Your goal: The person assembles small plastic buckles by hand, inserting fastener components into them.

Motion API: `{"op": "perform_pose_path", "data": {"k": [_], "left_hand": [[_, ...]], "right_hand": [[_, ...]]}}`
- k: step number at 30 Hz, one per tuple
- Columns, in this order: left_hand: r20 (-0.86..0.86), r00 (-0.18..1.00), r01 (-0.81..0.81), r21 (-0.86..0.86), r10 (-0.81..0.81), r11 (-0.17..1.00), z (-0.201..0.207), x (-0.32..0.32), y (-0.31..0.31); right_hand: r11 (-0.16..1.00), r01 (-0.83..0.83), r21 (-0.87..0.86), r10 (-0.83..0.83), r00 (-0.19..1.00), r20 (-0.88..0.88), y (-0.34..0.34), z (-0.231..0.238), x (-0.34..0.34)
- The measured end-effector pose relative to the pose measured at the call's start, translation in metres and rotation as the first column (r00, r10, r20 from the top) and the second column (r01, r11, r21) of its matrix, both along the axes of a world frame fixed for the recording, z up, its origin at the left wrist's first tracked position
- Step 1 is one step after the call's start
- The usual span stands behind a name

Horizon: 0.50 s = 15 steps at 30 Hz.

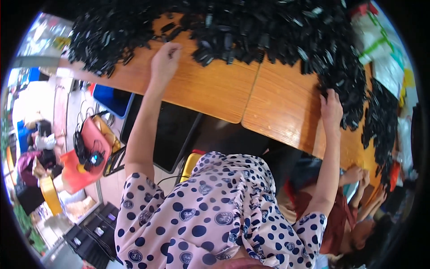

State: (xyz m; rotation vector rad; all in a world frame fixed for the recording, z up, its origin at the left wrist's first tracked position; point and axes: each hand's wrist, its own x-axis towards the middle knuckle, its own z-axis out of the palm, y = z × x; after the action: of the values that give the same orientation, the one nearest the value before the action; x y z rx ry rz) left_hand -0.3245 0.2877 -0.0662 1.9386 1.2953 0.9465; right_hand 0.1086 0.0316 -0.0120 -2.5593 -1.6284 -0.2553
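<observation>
The left hand [165, 60] rests curled at the near edge of the heap [251, 31] of small black parts, fingertips touching loose pieces; whether it grips one I cannot tell. The right hand [331, 110] lies with fingers spread against the heap's right flank, holding nothing visible. The heap covers the far side of a wooden table [224, 89]. A red stool [83, 166] and a black tray [172, 130] stand below. Another person [354, 215] is partly hidden at lower right.

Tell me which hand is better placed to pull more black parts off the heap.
Probably the right hand: it rests against the heap of black parts. The left hand sits on bare wooden table.
</observation>
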Motion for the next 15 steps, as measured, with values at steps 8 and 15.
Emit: {"op": "perform_pose_path", "data": {"k": [8, 15], "left_hand": [[-0.278, 0.960, 0.057, 0.116, -0.023, 0.992, 0.004, 0.051, -0.021], [-0.273, 0.952, -0.059, 0.275, 0.137, 0.960, 0.033, 0.035, 0.001]], "right_hand": [[0.995, -0.064, 0.076, 0.074, 0.988, -0.135, 0.002, -0.015, 0.002], [0.947, 0.166, 0.274, 0.104, 0.650, -0.753, -0.023, -0.026, 0.016]]}}
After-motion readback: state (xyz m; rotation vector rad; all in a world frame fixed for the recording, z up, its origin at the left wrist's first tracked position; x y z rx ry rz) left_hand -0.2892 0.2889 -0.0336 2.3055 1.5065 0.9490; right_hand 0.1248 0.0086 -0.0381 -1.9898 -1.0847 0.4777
